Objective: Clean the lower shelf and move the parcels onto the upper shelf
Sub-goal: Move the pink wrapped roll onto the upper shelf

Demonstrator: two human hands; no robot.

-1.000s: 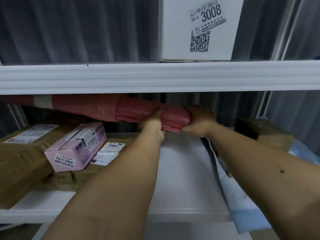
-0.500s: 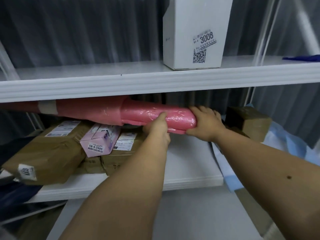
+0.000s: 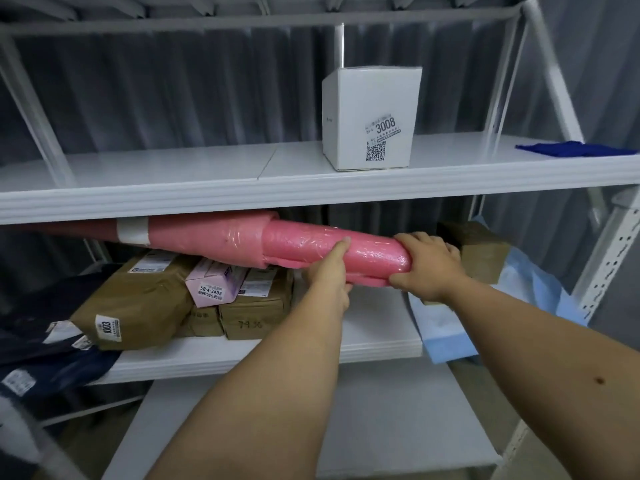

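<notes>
While both hands clasp its near end, the long pink roll (image 3: 311,247) lies slanted in the lower shelf (image 3: 377,337), its far length resting across the brown parcels (image 3: 145,303) left of the fingers. The left hand (image 3: 330,271) pinches it, thumb on top; the right hand (image 3: 427,263) curls over the tip. It looks light, soft and slick in its film wrap, so a grip nearer the middle would likely steady it.

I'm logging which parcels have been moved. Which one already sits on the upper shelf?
The white box marked 3008, standing upright on the upper shelf. The pink roll, brown parcels and small pink box are all below it.
</notes>
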